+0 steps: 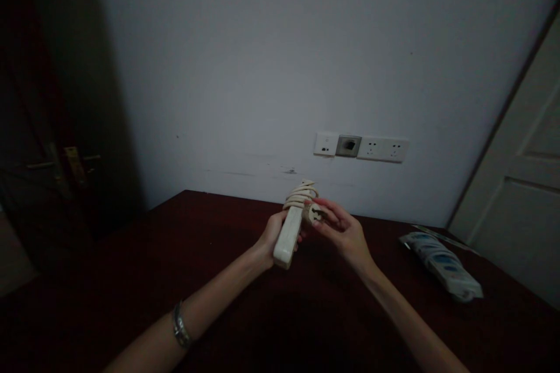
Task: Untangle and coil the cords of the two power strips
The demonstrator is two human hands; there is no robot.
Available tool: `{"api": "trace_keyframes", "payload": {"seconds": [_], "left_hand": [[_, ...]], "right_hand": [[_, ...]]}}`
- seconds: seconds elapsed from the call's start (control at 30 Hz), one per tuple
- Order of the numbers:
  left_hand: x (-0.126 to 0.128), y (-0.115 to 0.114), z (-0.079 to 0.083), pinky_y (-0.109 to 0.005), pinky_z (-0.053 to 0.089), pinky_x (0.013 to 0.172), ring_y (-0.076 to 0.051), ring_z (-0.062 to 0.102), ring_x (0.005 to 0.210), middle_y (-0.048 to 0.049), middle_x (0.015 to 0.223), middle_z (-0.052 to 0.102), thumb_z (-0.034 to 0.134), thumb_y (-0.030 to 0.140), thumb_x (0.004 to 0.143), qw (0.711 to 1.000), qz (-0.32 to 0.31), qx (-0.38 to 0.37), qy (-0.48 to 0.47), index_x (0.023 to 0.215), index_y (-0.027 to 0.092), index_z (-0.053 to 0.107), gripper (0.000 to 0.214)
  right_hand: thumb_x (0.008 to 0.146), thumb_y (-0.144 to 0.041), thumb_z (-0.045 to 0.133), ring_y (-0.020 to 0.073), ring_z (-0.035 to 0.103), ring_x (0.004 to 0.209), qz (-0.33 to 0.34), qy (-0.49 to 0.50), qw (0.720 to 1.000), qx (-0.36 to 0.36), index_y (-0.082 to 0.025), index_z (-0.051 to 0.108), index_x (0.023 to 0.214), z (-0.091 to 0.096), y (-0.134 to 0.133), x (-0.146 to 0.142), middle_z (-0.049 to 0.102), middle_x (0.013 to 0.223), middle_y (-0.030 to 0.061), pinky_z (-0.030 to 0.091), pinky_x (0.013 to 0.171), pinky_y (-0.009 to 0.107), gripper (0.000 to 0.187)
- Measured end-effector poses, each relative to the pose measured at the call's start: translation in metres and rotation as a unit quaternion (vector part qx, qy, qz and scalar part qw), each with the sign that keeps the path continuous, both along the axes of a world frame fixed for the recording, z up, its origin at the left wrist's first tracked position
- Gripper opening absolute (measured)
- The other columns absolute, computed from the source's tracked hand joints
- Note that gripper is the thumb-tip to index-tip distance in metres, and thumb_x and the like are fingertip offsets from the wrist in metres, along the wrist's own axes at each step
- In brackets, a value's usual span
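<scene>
A white power strip (289, 236) is held up over the dark red table, tilted with its near end low. Its cream cord (301, 195) is wound in several turns around the far end. My left hand (273, 233) is closed around the strip from the left and below, some fingertips showing on its right side. Between the thumb and fingers of my right hand (343, 227) is the cord's round plug (313, 213), its prongs facing right. The plug sits close beside the strip and the wound cord. The underside of the strip is hidden.
On the right of the table (175, 256) lies a plastic-wrapped package (441, 265), with a flat strip (446, 238) behind it. Wall sockets (380, 149) are set in the white wall behind. A dark door (39, 157) stands left, a white door (520, 186) right.
</scene>
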State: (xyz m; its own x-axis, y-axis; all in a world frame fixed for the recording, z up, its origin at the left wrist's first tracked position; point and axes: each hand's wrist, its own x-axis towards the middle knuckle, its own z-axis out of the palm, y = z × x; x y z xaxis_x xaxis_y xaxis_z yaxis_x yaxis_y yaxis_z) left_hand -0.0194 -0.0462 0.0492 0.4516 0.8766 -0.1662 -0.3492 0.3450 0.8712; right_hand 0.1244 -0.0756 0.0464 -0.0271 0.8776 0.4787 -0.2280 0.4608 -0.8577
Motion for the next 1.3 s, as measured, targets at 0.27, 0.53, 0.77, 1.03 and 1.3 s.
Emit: {"api": "trace_keyframes", "payload": {"seconds": [0.27, 0.53, 0.77, 1.03, 1.3], "left_hand": [[0.017, -0.018, -0.004, -0.023, 0.04, 0.047, -0.011, 0.05, 0.047, -0.0034, 0.058, 0.058, 0.044, 0.039, 0.083, 0.993, 0.103, 0.04, -0.046, 0.08, 0.011, 0.059, 0.032], [0.014, -0.016, -0.003, -0.027, 0.045, 0.076, -0.018, 0.059, 0.085, -0.0059, 0.091, 0.064, 0.066, 0.032, 0.071, 0.97, 0.107, 0.135, -0.172, 0.101, 0.013, 0.057, 0.036], [0.011, -0.003, -0.014, -0.032, 0.042, 0.089, -0.02, 0.056, 0.103, -0.0092, 0.114, 0.059, 0.072, 0.026, 0.069, 0.959, 0.116, 0.221, -0.136, 0.113, 0.016, 0.049, 0.051], [0.011, 0.0, -0.015, -0.034, 0.04, 0.094, -0.021, 0.055, 0.106, -0.0126, 0.119, 0.056, 0.074, 0.019, 0.066, 0.96, 0.095, 0.236, -0.115, 0.118, 0.016, 0.045, 0.06], [0.006, -0.002, -0.008, -0.031, 0.043, 0.086, -0.017, 0.06, 0.092, -0.0104, 0.108, 0.062, 0.076, 0.016, 0.062, 0.968, 0.07, 0.202, -0.128, 0.109, 0.014, 0.055, 0.052]], "right_hand": [[0.063, -0.041, 0.073, 0.015, 0.057, 0.067, -0.042, 0.106, 0.992, -0.06, -0.018, 0.065, 0.085, -0.007, 0.001, -0.013, 0.066, 0.084, 0.0046, 0.049, 0.06, 0.028, 0.033], [0.074, -0.052, 0.059, 0.0226, 0.055, 0.104, -0.119, 0.05, 0.991, -0.039, -0.023, 0.064, 0.107, -0.007, 0.003, -0.012, 0.06, 0.116, 0.0065, 0.05, 0.074, 0.031, 0.045], [0.067, -0.046, 0.07, 0.0205, 0.062, 0.09, -0.091, 0.039, 0.992, -0.073, -0.02, 0.06, 0.108, -0.005, 0.0, -0.014, 0.065, 0.104, 0.0065, 0.051, 0.074, 0.033, 0.05], [0.066, -0.044, 0.07, 0.0114, 0.056, 0.064, -0.085, 0.109, 0.98, -0.145, -0.015, 0.065, 0.089, -0.005, 0.007, -0.005, 0.063, 0.083, 0.0043, 0.047, 0.055, 0.023, 0.037], [0.056, -0.033, 0.076, 0.0095, 0.05, 0.052, -0.115, 0.022, 0.986, -0.123, -0.012, 0.063, 0.089, 0.008, 0.006, 0.008, 0.058, 0.067, 0.0005, 0.04, 0.042, 0.021, 0.042]]}}
